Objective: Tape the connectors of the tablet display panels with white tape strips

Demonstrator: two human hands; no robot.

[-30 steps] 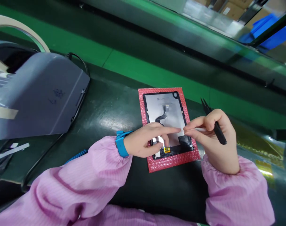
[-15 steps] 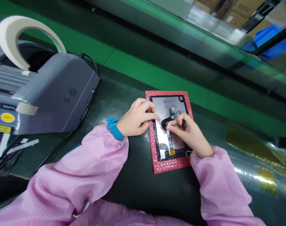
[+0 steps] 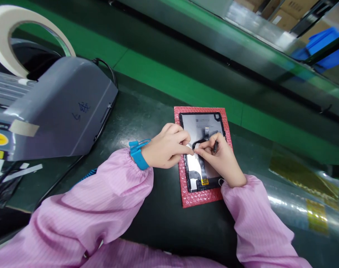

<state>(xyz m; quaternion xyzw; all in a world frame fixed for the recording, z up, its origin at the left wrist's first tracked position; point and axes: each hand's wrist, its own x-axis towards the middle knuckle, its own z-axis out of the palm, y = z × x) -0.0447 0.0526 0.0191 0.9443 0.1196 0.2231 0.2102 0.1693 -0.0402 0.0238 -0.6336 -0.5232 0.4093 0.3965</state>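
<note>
A tablet screen panel (image 3: 211, 124) lies back side up on red bubble wrap (image 3: 183, 199), with a ribbon cable and a yellow taped connector (image 3: 204, 182) on it. My right hand (image 3: 221, 154) is closed above the panel, thumb and forefinger pinching a small white strip of tape (image 3: 197, 146), mostly hidden. A dark slim tool (image 3: 215, 146) is tucked in the same palm, its kind unclear. Wearing a blue wrist strap (image 3: 139, 156), my left hand (image 3: 169, 145) reaches over the panel's left edge. Its forefinger is stretched to the right fingertips, the thumb apart from it.
A grey tape dispenser (image 3: 66, 108) with a large roll of cream tape (image 3: 2, 44) stands at the left on the dark green bench (image 3: 147, 208). A black cable runs beside it. Yellow film pieces (image 3: 317, 216) lie at the right. Boxes and a blue bin (image 3: 325, 44) are beyond.
My left hand has moved right and slightly down, so its forefinger meets the right fingertips. The right hand has shifted slightly left, still pinching. The camera view has shifted a little.
</note>
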